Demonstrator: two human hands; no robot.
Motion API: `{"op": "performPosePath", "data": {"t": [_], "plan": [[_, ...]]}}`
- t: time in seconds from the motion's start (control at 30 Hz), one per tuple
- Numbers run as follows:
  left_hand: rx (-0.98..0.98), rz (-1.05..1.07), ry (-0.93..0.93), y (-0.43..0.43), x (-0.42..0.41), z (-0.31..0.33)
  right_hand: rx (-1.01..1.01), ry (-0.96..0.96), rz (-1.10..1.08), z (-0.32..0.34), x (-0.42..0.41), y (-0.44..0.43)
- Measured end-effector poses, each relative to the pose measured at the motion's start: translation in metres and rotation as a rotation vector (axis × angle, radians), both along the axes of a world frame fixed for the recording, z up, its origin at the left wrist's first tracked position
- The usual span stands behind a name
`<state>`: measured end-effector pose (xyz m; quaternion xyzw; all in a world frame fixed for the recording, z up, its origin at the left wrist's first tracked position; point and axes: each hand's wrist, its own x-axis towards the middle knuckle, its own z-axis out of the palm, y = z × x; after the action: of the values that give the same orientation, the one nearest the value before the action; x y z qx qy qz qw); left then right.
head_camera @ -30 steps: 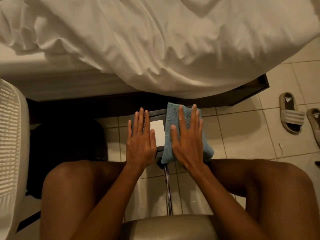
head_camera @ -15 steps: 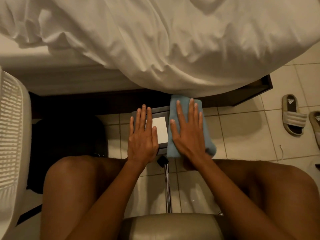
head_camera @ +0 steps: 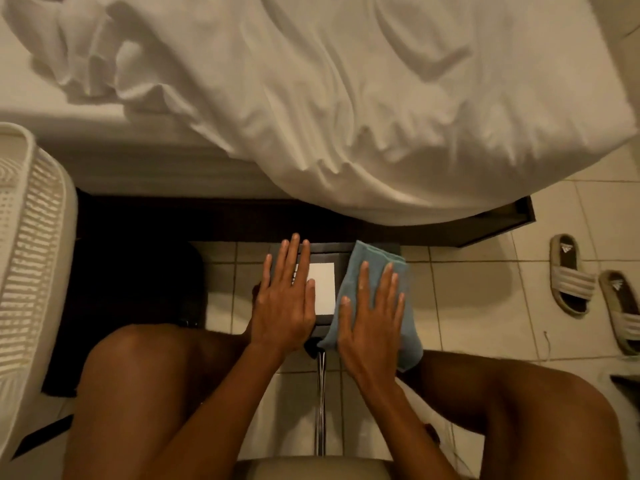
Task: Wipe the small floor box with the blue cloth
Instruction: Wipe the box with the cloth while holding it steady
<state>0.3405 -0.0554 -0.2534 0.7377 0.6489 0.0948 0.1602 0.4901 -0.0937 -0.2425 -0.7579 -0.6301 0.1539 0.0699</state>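
The small dark box (head_camera: 327, 253) with a white label sits on the tiled floor between my knees, close to the bed frame. My left hand (head_camera: 284, 306) lies flat on the box's left part, fingers straight and together. The blue cloth (head_camera: 372, 258) covers the box's right part and hangs over its near right corner. On top of the cloth, my right hand (head_camera: 370, 320) presses down flat, fingers spread.
A bed with a rumpled white sheet (head_camera: 346, 116) overhangs a dark frame (head_camera: 485, 230) just beyond the box. A white slatted basket (head_camera: 31, 254) and a dark bag (head_camera: 138, 289) stand left. Two sandals (head_camera: 571, 275) lie right. A metal chair leg (head_camera: 321, 410) runs below.
My right hand has slid the blue cloth back toward me across the box, after reaching its far edge half a second ago. My left hand stays flat on the box.
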Motion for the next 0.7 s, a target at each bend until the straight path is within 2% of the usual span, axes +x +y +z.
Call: {"op": "performPosePath", "data": {"t": [0.1, 0.17, 0.23, 0.33, 0.4, 0.47, 0.57, 0.63, 0.7], "plan": [[-0.014, 0.014, -0.036, 0.005, 0.001, 0.001, -0.009, 0.020, 0.125, -0.002, 0.025, 0.027], [-0.013, 0.015, -0.042, 0.006, 0.002, 0.000, -0.001, 0.042, 0.029, 0.001, 0.037, 0.049], [-0.007, 0.012, -0.037, 0.004, 0.002, 0.000, -0.006, 0.063, -0.097, 0.001, 0.028, 0.032], [-0.007, 0.020, -0.028, 0.003, 0.001, 0.000, -0.013, 0.024, -0.021, 0.002, 0.010, -0.008], [-0.014, 0.024, -0.033, 0.006, 0.002, 0.000, -0.012, 0.012, 0.067, 0.000, 0.022, 0.007], [-0.011, 0.027, -0.025, 0.007, 0.003, 0.000, -0.016, 0.006, 0.023, 0.001, 0.034, 0.035], [-0.019, 0.015, -0.021, 0.003, 0.002, 0.001, 0.000, 0.018, -0.078, 0.000, 0.017, 0.009], [-0.026, 0.013, -0.027, 0.002, 0.001, 0.002, 0.006, -0.013, -0.004, 0.000, 0.002, -0.018], [-0.028, 0.018, -0.039, 0.004, 0.001, 0.002, -0.002, -0.016, 0.092, -0.002, 0.012, -0.004]]}}
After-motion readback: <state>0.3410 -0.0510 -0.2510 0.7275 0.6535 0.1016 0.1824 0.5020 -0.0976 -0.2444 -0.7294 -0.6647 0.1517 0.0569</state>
